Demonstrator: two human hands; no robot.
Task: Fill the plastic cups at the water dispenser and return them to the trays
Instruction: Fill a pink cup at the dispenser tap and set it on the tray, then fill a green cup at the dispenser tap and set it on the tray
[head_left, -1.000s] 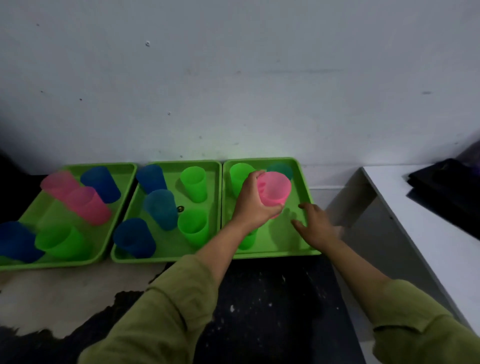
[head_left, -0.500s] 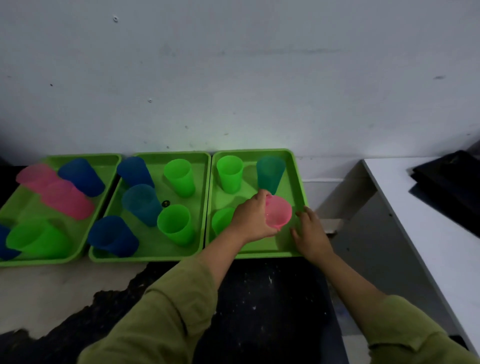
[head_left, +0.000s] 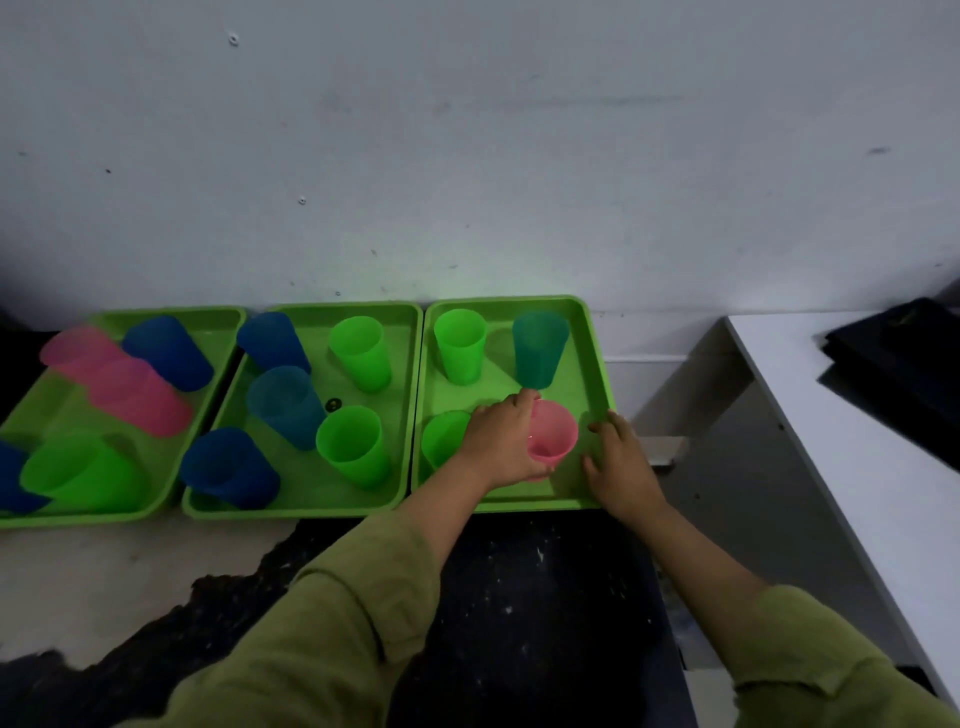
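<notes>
Three green trays stand side by side against the wall. In the right tray (head_left: 597, 353) my left hand (head_left: 506, 441) grips a pink cup (head_left: 553, 434) that stands upright near the tray's front right. My right hand (head_left: 618, 460) rests flat, fingers spread, on that tray's front right corner. Around them stand a teal cup (head_left: 540, 351), a green cup (head_left: 460, 345) and a second green cup (head_left: 444, 436) partly hidden behind my left hand. The middle tray (head_left: 405, 322) and the left tray (head_left: 228, 322) hold several blue, green and pink cups.
A white wall rises directly behind the trays. To the right, across a gap, is a white table (head_left: 857, 457) with a dark object (head_left: 904, 348) on it. The counter in front of me is dark with a pale worn patch (head_left: 104, 571) at left.
My left hand has lowered the pink cup from above the right tray down onto its floor at the front right. My right hand slid to the tray's corner.
</notes>
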